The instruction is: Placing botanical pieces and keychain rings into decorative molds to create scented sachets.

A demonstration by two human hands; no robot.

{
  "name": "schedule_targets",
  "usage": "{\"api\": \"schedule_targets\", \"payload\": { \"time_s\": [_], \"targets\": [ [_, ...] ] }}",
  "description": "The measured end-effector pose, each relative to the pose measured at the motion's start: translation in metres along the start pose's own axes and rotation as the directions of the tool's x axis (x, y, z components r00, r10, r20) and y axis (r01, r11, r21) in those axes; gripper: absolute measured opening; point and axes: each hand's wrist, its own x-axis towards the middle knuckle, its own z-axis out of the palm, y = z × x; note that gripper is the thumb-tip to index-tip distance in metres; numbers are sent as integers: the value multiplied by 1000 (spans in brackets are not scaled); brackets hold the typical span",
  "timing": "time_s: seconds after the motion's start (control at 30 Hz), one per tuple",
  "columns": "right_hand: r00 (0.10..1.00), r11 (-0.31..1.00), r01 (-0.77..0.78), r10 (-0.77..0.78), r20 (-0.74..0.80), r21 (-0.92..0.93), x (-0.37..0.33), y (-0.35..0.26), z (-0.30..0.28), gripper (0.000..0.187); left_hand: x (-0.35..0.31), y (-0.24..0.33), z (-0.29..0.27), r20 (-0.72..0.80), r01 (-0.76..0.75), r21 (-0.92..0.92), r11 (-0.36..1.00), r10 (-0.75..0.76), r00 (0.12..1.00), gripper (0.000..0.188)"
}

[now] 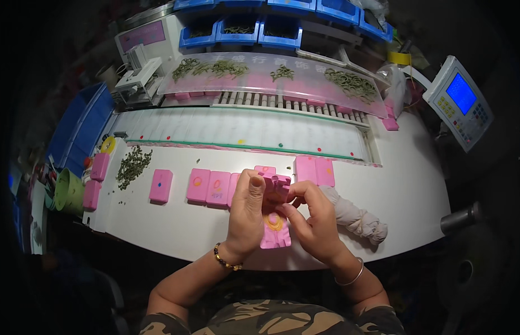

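Head view: the left hand is closed around an upright pink mould half over the white worktop, another patterned pink mould half just below; the right hand's curled fingers meet its edge, grip unclear.

Can see only part of a pink block behind the left hand; cannot identify tiny green pieces; find upper blue bins cut off above.

Camo top, blk/gold bead bracelet L, prob. silver bangle R
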Motion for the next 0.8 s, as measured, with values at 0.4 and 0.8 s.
{"api": "schedule_targets", "payload": {
  "time_s": [0.4, 0.8],
  "targets": [
    [906, 755, -412, 400, 140, 510, 6, -9, -26, 17, 3, 20, -12, 140, 60, 155, 986, -82, 987, 26],
    [968, 925, -214, 245, -62, 313, -4, 2, -15, 23, 3, 21, -12, 188, -37, 259, 965, -13, 982, 26]
  ]
}}
